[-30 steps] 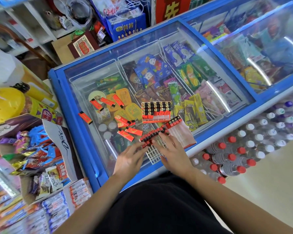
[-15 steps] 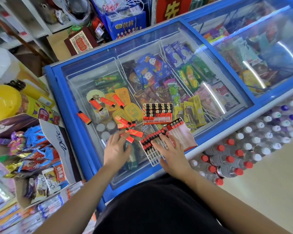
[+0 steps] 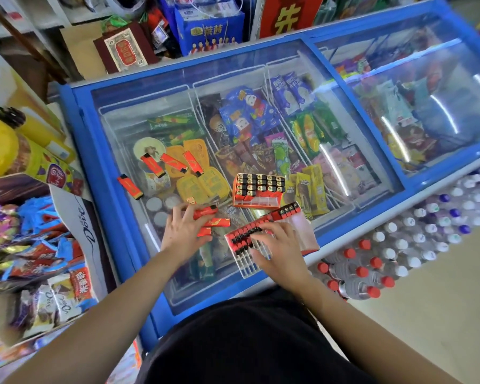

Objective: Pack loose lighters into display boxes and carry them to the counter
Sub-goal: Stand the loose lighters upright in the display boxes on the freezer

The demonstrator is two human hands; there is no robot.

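On the freezer's glass lid point(image 3: 261, 79) lie two display boxes. The far box point(image 3: 258, 189) is full of black-capped red lighters. The near box point(image 3: 272, 234) is partly filled, with empty white slots at its front. My right hand point(image 3: 275, 248) rests on the near box with fingers spread over the lighter row. My left hand point(image 3: 183, 231) curls its fingers over a small cluster of loose red lighters point(image 3: 214, 221) left of that box. Several more loose lighters point(image 3: 172, 164) lie further back, and one point(image 3: 130, 187) sits on the blue frame.
A Dove candy carton point(image 3: 75, 225) with wrapped sweets stands at the left. Packs of red- and white-capped bottles point(image 3: 372, 273) sit on the floor to the right of the freezer. Shelves and boxed goods crowd the back.
My left hand left the near box, moved left and then forward onto the loose lighters. My right hand stayed on the near box.
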